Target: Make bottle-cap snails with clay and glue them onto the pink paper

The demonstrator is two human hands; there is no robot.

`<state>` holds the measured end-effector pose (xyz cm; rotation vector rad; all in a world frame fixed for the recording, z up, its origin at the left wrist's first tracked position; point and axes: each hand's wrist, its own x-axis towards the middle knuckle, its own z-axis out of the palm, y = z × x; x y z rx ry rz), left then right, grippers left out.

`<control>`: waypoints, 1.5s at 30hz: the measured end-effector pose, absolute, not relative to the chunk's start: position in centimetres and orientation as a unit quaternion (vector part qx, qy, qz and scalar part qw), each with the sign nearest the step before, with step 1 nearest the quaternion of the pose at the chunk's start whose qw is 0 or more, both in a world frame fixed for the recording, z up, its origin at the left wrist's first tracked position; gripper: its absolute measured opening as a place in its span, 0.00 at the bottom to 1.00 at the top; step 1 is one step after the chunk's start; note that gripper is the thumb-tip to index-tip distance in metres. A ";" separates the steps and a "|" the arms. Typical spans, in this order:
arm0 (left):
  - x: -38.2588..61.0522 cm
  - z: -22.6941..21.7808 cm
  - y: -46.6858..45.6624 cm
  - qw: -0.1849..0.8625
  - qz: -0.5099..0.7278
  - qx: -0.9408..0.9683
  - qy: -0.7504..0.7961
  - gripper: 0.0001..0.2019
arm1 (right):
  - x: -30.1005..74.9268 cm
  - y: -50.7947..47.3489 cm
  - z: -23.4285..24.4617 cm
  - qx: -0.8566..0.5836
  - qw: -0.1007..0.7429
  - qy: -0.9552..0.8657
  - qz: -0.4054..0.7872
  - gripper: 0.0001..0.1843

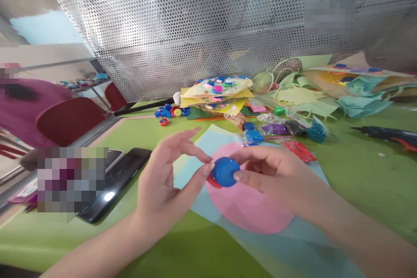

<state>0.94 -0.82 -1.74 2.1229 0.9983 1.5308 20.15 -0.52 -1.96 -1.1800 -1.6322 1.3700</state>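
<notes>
A round blue bottle cap point(226, 172) is held up over the paper, pinched by the thumb and fingers of my right hand point(270, 167). My left hand point(167, 173) has its thumb and index finger closed at the cap's left edge, while its other fingers are raised. Just below the blue cap shows a red piece point(215, 182), mostly hidden; whether it is held or lying on the paper I cannot tell. Underneath lie a pink paper circle point(257, 213) and a light blue paper sheet point(202, 195) on the green table point(208, 247).
Small wrapped clay packets point(273, 129) and bottle caps point(167, 111) lie beyond my hands. Decorated paper pieces point(216, 89) are stacked farther back. A black phone point(117, 186) lies left, a glue gun point(391, 132) right. A perforated metal panel point(202, 21) stands behind; a person in pink sits left.
</notes>
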 end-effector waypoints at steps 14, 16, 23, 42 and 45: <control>0.8 -1.5 -1.1 0.148 0.544 0.738 0.371 0.23 | 20.0 -0.6 -1.6 -0.471 0.340 -0.623 0.523 0.11; 0.7 -1.4 -1.2 0.129 0.545 0.746 0.360 0.24 | 20.0 -0.6 -1.4 -0.471 0.345 -0.615 0.530 0.09; 0.1 -1.9 -1.1 0.110 0.536 0.787 0.284 0.23 | 20.1 -0.6 -0.8 -0.447 0.347 -0.589 0.576 0.07; 0.0 -1.4 -0.4 0.089 0.597 0.762 0.234 0.25 | 20.4 -0.3 -1.7 -0.418 0.369 -0.573 0.601 0.10; 0.1 -1.2 -0.4 0.084 0.574 0.783 0.223 0.29 | 20.2 -0.3 -1.7 -0.412 0.379 -0.572 0.600 0.08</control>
